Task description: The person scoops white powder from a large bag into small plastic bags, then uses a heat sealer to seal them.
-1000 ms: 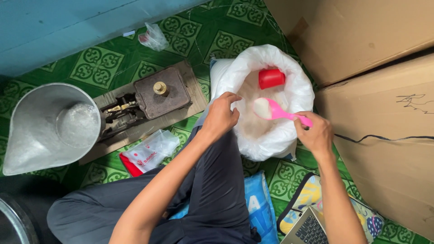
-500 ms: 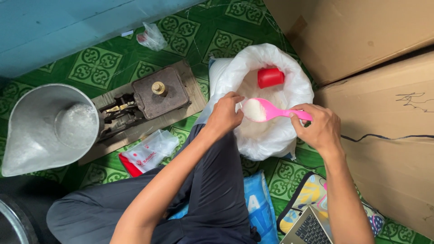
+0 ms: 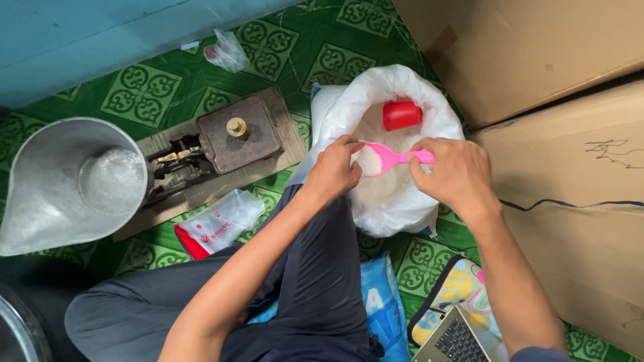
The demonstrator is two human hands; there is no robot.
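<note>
- The right hand [image 3: 455,175], right of centre in the frame, has its fingers closed on the handle of a pink scoop [image 3: 389,158] loaded with white grains.
- The scoop's bowl sits just left of that hand, over the open mouth of a large white sack [image 3: 392,84] in the upper middle of the frame.
- The left hand [image 3: 333,172] is at the sack's left rim, touching the scoop's bowl; its fingers are curled in, but what they pinch I cannot tell.
- A red cup [image 3: 402,114] lies on the grains inside the sack, above the scoop.
- Left of the sack, on the green patterned floor [image 3: 144,90], stands a balance scale [image 3: 228,137] with a metal pan [image 3: 64,181] at the left edge.
- Cardboard boxes [image 3: 570,134] fill the right side.
- A laptop [image 3: 463,338] shows at the bottom edge.
</note>
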